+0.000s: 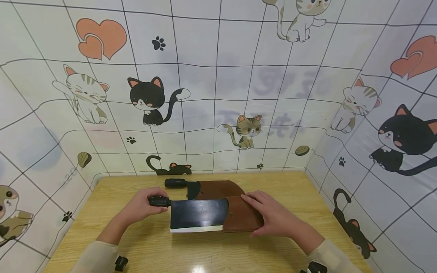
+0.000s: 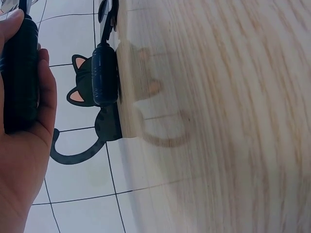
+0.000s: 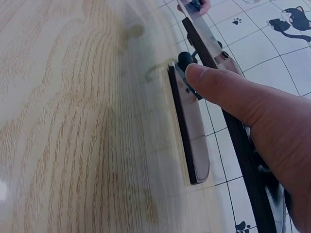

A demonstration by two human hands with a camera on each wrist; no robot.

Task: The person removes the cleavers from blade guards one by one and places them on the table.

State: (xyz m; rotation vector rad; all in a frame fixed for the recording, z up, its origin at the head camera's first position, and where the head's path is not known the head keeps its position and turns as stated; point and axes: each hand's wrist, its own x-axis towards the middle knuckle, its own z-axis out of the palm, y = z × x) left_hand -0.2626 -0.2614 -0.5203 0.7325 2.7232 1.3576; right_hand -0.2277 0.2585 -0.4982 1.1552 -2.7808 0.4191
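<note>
gripping a cleaver (image 1: 199,213) by its black handle (image 1: 158,201) with the left hand (image 1: 140,206), with fingers curled round it. holding the right part of a brown sheath (image 1: 242,215) with the right hand (image 1: 274,215), between fingers at the far edge and thumb at the near edge. seen with both hands well apart, one at either end. showing the cleaver crosswise between them, with its broad dark blade partly bare, its bright edge toward the person, and its right end hidden inside the sheath.

including just behind, near the back of the counter (image 1: 201,250), a second cleaver (image 1: 175,183), with its black handle pointing left and its blade in a second sheath (image 1: 218,187), also brown, partly covered from view by the first.

showing pale sleeves (image 1: 97,258) on both arms, with black devices (image 1: 121,263) at the wrists. set at a light wood-grain counter, with white walls (image 1: 201,87) around, printed with grid lines, cartoon cats, paw prints and orange hearts.
</note>
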